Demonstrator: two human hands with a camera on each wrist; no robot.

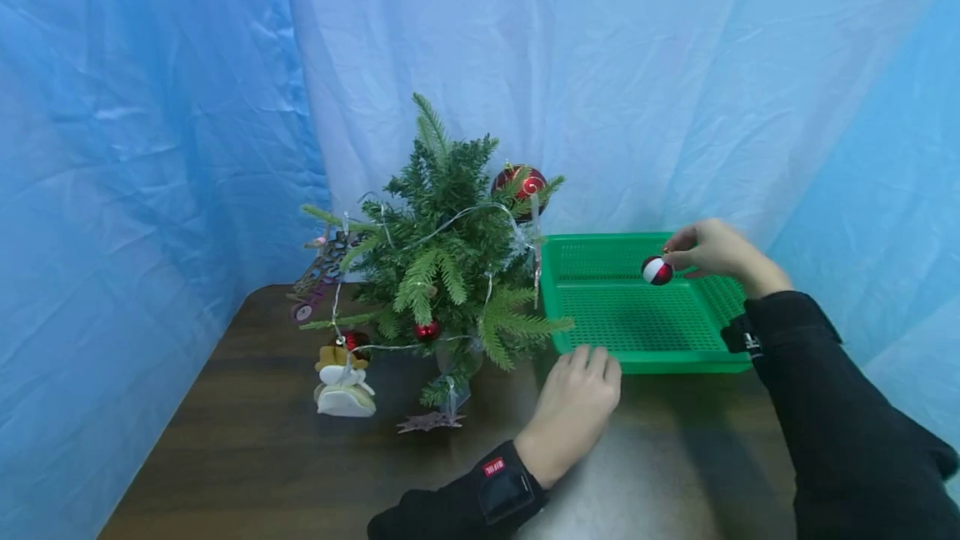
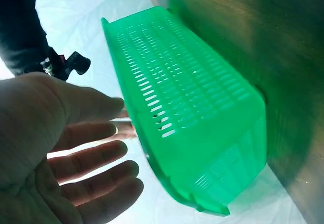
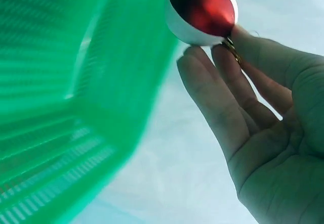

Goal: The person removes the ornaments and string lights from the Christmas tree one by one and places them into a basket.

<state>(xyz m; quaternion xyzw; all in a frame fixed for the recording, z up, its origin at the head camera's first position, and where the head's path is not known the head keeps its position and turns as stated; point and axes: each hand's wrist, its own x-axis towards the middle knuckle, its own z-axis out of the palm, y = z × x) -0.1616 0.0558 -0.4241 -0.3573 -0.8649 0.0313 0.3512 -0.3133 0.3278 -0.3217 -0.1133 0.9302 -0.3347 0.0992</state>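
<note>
Over the green plastic basket (image 1: pixel 652 362), my right hand (image 1: pixel 708 252) pinches a small red and white Christmas ball (image 1: pixel 657 271) by its gold cap. The right wrist view shows the ball (image 3: pixel 205 11) at the thumb and fingertips. My left hand (image 1: pixel 573 402) is by the basket's near left corner. In the left wrist view its fingers (image 2: pixel 96 161) are loosely bent beside the basket rim, holding nothing; whether they touch the rim I cannot tell. No other object shows inside the basket.
A small artificial Christmas tree (image 1: pixel 442 273) stands left of the basket, wound with a clear light string. On it hang a large red ball (image 1: pixel 528 182), a small red ball (image 1: pixel 427 330), a white-and-tan figure (image 1: pixel 345 390) and a star (image 1: pixel 429 422). Blue curtains (image 1: pixel 637 90) surround the brown table (image 1: pixel 247 440).
</note>
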